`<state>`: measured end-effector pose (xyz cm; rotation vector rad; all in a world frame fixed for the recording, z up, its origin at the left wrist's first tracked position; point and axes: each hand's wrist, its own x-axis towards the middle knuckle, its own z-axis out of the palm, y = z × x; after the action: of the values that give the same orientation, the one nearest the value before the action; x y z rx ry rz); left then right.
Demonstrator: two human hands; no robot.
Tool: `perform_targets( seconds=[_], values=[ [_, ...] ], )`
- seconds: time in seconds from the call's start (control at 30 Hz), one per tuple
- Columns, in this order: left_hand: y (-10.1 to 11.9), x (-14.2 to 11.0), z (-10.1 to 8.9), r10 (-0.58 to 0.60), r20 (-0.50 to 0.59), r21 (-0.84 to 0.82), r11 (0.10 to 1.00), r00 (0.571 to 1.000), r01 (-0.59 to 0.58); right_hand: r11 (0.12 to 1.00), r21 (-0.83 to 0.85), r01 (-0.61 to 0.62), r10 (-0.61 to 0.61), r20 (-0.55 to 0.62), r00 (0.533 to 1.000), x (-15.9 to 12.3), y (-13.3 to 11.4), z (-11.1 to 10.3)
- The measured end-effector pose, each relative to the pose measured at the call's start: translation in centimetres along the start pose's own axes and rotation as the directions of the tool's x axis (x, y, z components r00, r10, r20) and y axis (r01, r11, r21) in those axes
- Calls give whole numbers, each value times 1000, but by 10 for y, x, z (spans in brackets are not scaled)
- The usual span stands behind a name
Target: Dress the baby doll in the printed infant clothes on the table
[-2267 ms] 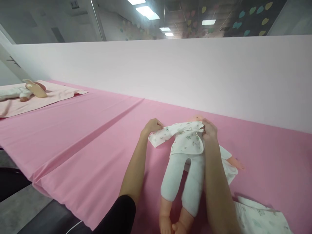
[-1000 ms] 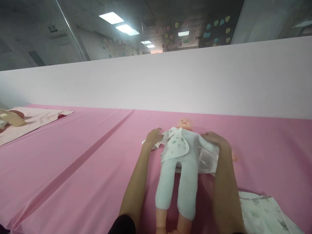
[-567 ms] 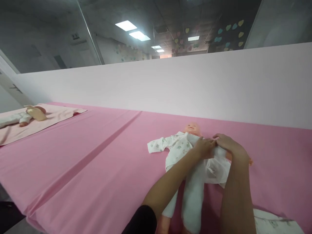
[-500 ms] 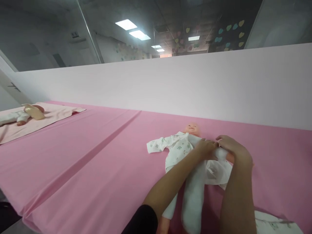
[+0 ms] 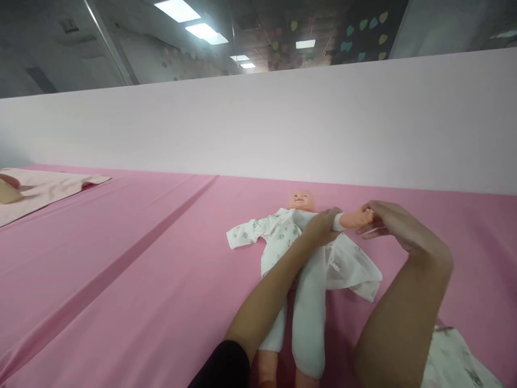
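Observation:
A baby doll (image 5: 302, 200) lies on its back, head toward the wall, in white leggings (image 5: 309, 318). A white printed baby shirt (image 5: 278, 240) covers its left-hand side in view, with that sleeve stretched outward. The shirt's other half (image 5: 351, 264) lies spread inside out on the right. My left hand (image 5: 323, 226) is closed around the doll's arm at the white cuff. At the doll's bare hand (image 5: 359, 217), my right hand (image 5: 382, 220) has its fingers bent around the doll's fingers.
The bed has a pink sheet (image 5: 133, 269) with a long crease. A pale pink towel (image 5: 52, 186) lies at far left with part of another doll (image 5: 8, 189). White printed cloth (image 5: 454, 358) is at lower right. A white wall (image 5: 242, 129) below glass borders the back.
My right hand has moved right and the doll's forearm now shows, extended between my hands. The loose shirt half has come more into view. The camera has turned slightly right.

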<state>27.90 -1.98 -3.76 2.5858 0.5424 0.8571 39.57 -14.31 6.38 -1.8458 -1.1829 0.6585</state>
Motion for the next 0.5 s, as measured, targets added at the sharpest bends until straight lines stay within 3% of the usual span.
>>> perform_targets(
  seconds=[0.07,0.13,0.3,0.33,0.43,0.5],
  values=[
    [-3,1,-1,10,-37,-71,997,999,-12,985,164,-44,37,45,998,5,1,4],
    [-4,1,0,7,-49,-110,994,999,-12,983,169,-65,66,-1,998,16,7,12],
    [-5,1,2,5,-68,-210,978,998,-20,968,-156,-199,218,115,969,49,42,47],
    [-5,1,1,11,-69,-224,974,998,-27,954,-217,-206,230,88,969,55,50,54],
    [-5,1,-1,12,-60,-231,973,998,-26,896,-425,-131,126,-40,991,68,67,68],
    [-3,0,-3,10,-62,-215,976,998,-23,851,-518,-83,65,-53,996,73,74,75]
  ],
)
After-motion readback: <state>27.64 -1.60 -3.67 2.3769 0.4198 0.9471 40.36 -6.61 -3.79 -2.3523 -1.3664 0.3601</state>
